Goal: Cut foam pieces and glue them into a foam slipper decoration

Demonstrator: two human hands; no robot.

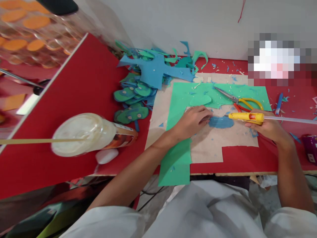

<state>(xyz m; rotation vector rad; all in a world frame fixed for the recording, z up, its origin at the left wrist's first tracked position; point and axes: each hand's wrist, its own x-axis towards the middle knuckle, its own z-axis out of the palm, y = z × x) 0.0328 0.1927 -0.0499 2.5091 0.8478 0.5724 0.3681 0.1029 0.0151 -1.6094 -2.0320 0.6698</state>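
Observation:
My right hand [268,130] is wrapped round a yellow hot glue gun [244,116], a long whitish glue stick [288,119] poking out of its back. Its nozzle sits over the far right edge of a blue sole-shaped foam piece [221,122]. At that piece's left end my left hand [194,120] is closed, its curled fingertips on the edge. Beneath lies a beige sheet [205,150]. A cut green foam sheet [179,102] spreads behind and to the left, with a loose green sole shape [201,99] on it.
Yellow-handled scissors [234,98] and a blue pen [279,103] lie beyond my right hand. Stacked foam slippers [131,114] and blue offcuts [153,71] are at back left. A lidded drink cup with a straw [106,135] stands left; a purple object [309,147] sits right.

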